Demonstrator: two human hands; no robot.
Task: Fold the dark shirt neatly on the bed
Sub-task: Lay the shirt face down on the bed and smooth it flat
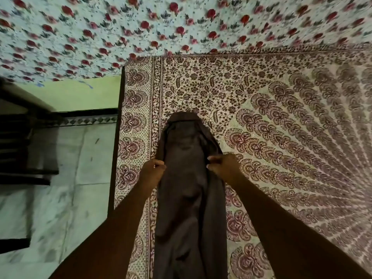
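Two shirt (189, 178) edges pinched | left hand (154, 169), right hand (220, 165) | bed (281, 117) roomy right

— What's that cloth (181, 23) across the far side?

— White, printed all over with red roses and small dark leaves. Its lower edge hangs over a pale green wall (80, 95).

— And below the wall?

— A tiled band (88, 120) with dark diamond shapes runs along the foot of it, black-edged on top. Then comes the floor (66, 168), pale slabs, marbled and a bit smudged.

— Something dark over on the left?

— Dark wooden furniture (18, 141), slatted or shelved. I can't tell which from here; it's blurred.
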